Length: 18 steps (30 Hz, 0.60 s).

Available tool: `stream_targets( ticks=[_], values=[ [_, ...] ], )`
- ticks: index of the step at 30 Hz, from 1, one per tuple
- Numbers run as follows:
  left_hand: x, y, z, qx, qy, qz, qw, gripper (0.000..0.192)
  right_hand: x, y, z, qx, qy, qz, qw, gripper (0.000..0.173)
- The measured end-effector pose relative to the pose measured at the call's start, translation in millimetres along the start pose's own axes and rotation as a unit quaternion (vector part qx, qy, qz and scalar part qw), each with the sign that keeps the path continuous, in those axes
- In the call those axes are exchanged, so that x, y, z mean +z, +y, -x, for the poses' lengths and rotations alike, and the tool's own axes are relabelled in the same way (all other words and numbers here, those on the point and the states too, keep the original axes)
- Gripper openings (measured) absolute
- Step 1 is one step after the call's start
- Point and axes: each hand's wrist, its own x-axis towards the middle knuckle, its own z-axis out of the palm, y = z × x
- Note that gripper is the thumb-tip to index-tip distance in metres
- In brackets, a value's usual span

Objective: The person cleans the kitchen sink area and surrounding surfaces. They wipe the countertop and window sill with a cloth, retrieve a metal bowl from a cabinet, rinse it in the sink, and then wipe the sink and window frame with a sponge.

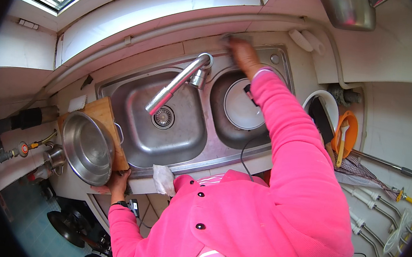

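Note:
My right hand [243, 55] reaches over the back edge of the stainless steel double sink [209, 128], its fingers on a greyish cloth [233, 40], blurred. Below that forearm, a round pale lid or pan [243, 108] lies in the right basin, partly covered by my sleeve. My left hand [119, 183] is at the front left counter edge, beside a wooden cutting board [120, 153] and a steel basin [87, 146] that leans on it. Some reddish cloth shows by that hand; its grip is partly hidden. The chrome faucet [176, 85] points over the left basin.
A white cloth [164, 179] hangs at the front counter edge. Right of the sink stand a white bowl [324, 99] and an orange basket [347, 133] with a brush. Gas pipes and a valve [23, 149] are at left. Black pans [66, 228] sit at lower left.

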Motion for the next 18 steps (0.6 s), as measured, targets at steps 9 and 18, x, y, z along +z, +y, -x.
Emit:
stream_targets(
  ticks=[9, 18],
  values=[
    [3.0, -3.2, 2.2, 0.031, 0.039, 0.03, 0.998, 0.07, -25.5, 13.3, 2.7, 0.148, 0.045, 0.006, 0.988, 0.035],
    [10.5, -12.0, -5.1, 0.02, 0.028, 0.038, 0.999, 0.07, -29.7, 17.2, 6.0, 0.273, 0.008, -0.293, 0.916, 0.037]
  ],
)
